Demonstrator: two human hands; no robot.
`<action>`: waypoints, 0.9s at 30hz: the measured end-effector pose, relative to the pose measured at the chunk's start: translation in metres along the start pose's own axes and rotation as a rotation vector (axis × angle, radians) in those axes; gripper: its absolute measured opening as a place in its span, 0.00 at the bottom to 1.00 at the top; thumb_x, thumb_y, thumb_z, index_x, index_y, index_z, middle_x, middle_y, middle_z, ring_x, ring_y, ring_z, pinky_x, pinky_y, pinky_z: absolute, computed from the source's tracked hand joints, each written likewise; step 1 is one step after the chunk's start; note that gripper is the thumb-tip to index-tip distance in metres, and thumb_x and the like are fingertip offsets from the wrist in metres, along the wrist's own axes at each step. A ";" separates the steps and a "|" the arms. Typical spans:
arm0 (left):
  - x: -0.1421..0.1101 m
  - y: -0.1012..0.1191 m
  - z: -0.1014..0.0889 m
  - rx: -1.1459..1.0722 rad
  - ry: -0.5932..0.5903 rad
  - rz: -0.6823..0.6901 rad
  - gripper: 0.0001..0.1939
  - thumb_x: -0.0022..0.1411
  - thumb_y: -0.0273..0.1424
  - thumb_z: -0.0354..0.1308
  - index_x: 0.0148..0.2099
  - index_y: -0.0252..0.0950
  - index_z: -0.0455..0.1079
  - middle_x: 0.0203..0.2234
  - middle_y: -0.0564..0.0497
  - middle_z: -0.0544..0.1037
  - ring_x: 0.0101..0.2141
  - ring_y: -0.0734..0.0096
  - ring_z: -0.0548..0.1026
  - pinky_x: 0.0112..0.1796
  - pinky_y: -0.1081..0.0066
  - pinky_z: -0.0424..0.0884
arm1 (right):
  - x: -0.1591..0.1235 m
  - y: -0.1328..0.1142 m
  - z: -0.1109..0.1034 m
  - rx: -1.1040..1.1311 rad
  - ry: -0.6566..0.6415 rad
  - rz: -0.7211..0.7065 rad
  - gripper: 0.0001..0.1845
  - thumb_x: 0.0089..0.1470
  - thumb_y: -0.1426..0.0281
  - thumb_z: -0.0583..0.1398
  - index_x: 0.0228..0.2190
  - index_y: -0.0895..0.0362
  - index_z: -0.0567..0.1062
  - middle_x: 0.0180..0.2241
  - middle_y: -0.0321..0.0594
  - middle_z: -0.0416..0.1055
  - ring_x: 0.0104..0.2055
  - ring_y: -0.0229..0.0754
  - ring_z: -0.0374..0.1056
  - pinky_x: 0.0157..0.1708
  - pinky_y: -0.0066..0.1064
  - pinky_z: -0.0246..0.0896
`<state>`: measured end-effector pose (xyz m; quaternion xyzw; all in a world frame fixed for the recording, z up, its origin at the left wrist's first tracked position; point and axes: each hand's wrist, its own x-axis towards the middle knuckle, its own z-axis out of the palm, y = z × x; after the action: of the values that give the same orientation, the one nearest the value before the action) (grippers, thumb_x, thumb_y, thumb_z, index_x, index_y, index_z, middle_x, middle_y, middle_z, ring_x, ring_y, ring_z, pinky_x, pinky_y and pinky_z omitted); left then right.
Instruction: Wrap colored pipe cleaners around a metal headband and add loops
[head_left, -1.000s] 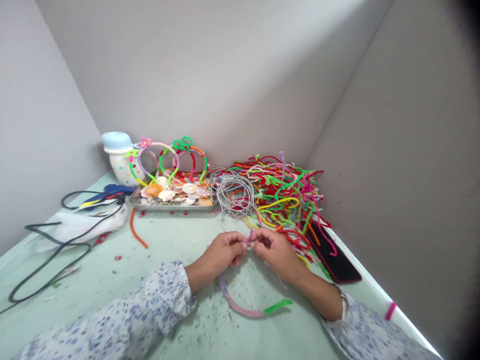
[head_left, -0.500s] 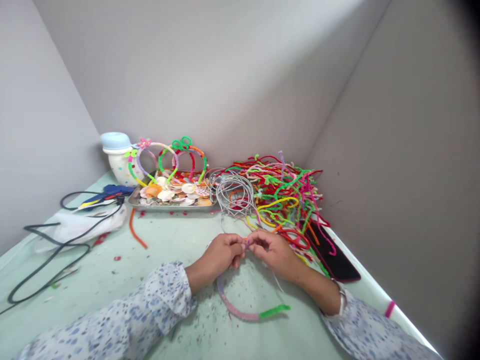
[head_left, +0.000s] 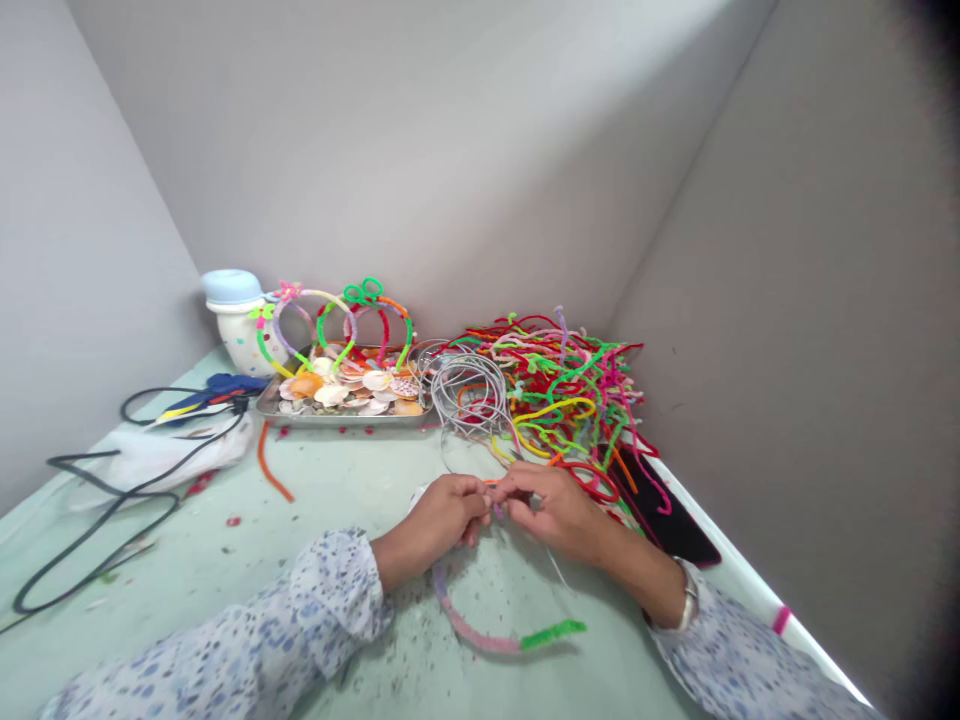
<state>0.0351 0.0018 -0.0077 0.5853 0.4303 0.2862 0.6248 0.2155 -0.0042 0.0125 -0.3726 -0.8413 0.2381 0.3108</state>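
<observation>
Orange pipe cleaner [head_left: 492,481] now showing between left hand [head_left: 436,520] and right hand [head_left: 559,512], both closed in fingertip pinches on the end of a pink-and-green wrapped band [head_left: 480,640], curving down near the counter [head_left: 315,500]; short, snug turns likely best.

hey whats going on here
A person is working with both bare hands at a pale green table. Their left hand and right hand meet, pinching a thin strand with orange and lilac bits. A curved band of pink, lilac and green pipe cleaner lies below them. Farther back sit a coil of bare grey wire, a heap of multicoloured pipe cleaners, and a metal tray of seashells with pipe-cleaner hoops behind it.
</observation>
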 end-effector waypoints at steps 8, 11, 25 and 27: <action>0.000 -0.002 0.003 0.012 -0.016 0.006 0.06 0.50 0.29 0.50 0.24 0.35 0.64 0.09 0.59 0.60 0.12 0.80 0.56 0.17 0.76 0.49 | 0.000 0.003 -0.008 -0.080 -0.091 -0.103 0.14 0.50 0.82 0.56 0.32 0.56 0.77 0.28 0.36 0.73 0.29 0.35 0.66 0.32 0.26 0.58; 0.001 -0.004 0.003 0.018 -0.021 0.016 0.06 0.50 0.29 0.50 0.24 0.34 0.64 0.10 0.59 0.60 0.13 0.80 0.55 0.17 0.76 0.49 | -0.001 0.001 -0.011 -0.098 -0.125 -0.149 0.15 0.49 0.82 0.55 0.33 0.56 0.77 0.30 0.36 0.74 0.32 0.37 0.66 0.33 0.26 0.58; -0.002 -0.002 0.003 0.005 0.061 0.102 0.08 0.56 0.33 0.52 0.28 0.34 0.65 0.14 0.59 0.61 0.15 0.81 0.57 0.18 0.77 0.52 | -0.004 0.021 0.010 0.462 -0.066 0.368 0.01 0.53 0.72 0.57 0.30 0.57 0.69 0.20 0.31 0.68 0.22 0.34 0.65 0.23 0.24 0.58; -0.002 -0.001 0.003 -0.009 0.061 0.101 0.09 0.57 0.34 0.52 0.28 0.35 0.64 0.14 0.60 0.61 0.15 0.80 0.57 0.17 0.77 0.52 | -0.004 0.022 0.010 0.441 -0.040 0.370 0.02 0.53 0.72 0.57 0.28 0.57 0.69 0.19 0.30 0.66 0.20 0.33 0.63 0.22 0.24 0.57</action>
<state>0.0370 -0.0016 -0.0090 0.5944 0.4179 0.3370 0.5987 0.2207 0.0043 -0.0098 -0.4387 -0.6929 0.4751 0.3189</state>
